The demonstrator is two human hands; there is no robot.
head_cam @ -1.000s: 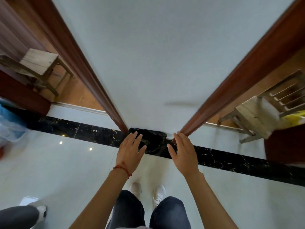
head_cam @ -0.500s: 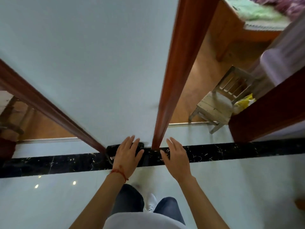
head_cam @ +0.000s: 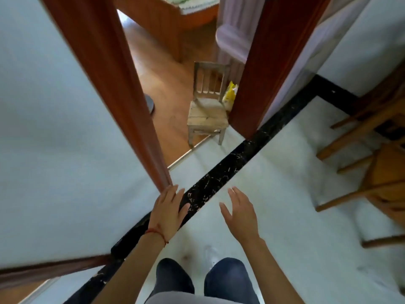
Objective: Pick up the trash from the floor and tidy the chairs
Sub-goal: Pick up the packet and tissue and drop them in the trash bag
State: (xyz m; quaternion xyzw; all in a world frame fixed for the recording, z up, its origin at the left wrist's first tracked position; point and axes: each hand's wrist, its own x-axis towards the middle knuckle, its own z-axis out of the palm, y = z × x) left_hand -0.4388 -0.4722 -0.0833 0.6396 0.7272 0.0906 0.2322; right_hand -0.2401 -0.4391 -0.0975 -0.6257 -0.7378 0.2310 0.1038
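View: it swings rightward, so the doorway that sat off to the right of both hands now opens straight ahead of them.
Small wooden chair (head_cam: 207, 113): from far right of the hands it now stands ahead, above the gap between them, seen upright with its back facing away.
Yellow bag (head_cam: 230, 96): now ahead and slightly right of the right hand (head_cam: 241, 213), beside the chair.
Left hand (head_cam: 167, 210): its fingertips now sit at the foot of the door frame (head_cam: 122, 102).
Larger wooden chairs (head_cam: 372, 163): newly in sight, well right of the right hand.
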